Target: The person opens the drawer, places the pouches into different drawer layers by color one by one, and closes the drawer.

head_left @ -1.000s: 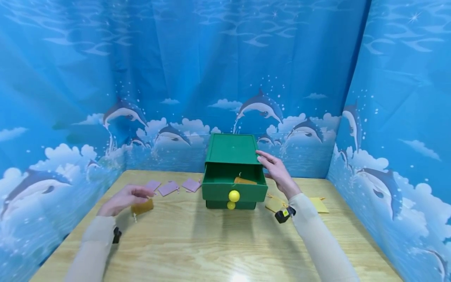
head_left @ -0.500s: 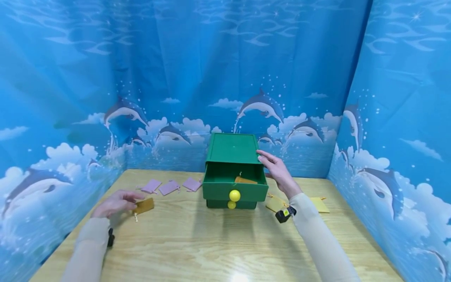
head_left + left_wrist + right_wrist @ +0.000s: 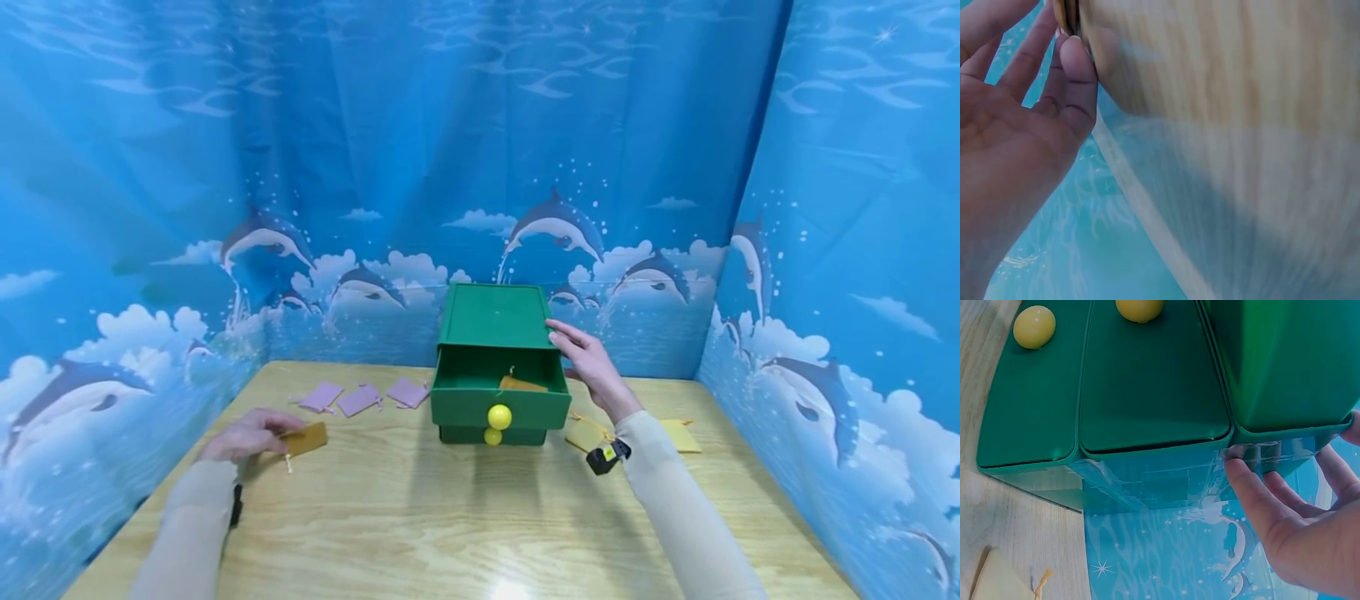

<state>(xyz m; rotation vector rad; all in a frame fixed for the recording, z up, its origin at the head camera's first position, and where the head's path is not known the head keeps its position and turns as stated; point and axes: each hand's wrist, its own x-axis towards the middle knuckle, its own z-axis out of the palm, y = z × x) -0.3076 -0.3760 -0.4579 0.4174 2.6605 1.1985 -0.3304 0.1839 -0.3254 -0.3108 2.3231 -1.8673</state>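
In the head view my left hand point(image 3: 243, 435) is at the left end of a mustard-brown drawstring pouch point(image 3: 309, 438), which lies on the table with its cord hanging toward me. My left fingers pinch the pouch's end; the left wrist view shows only its edge point(image 3: 1067, 14) by my fingertips. My right hand point(image 3: 596, 375) rests against the right side of the green drawer cabinet point(image 3: 497, 315), its fingers fairly straight; the right wrist view shows the fingers point(image 3: 1254, 494) touching the taped side wall. The upper drawer point(image 3: 465, 408) is pulled out and holds an orange-brown pouch point(image 3: 522, 384).
Several purple pouches point(image 3: 360, 400) lie left of the cabinet. Yellow pouches point(image 3: 587, 433) lie to its right, partly behind my right wrist. Both drawers have yellow knobs point(image 3: 499, 416). A dolphin-print curtain point(image 3: 375, 208) surrounds the wooden table point(image 3: 420, 517).
My left hand has come down from above the brown pouch and moved left, and its fingers now take hold of the pouch's end. My right hand and the cabinet stay still.
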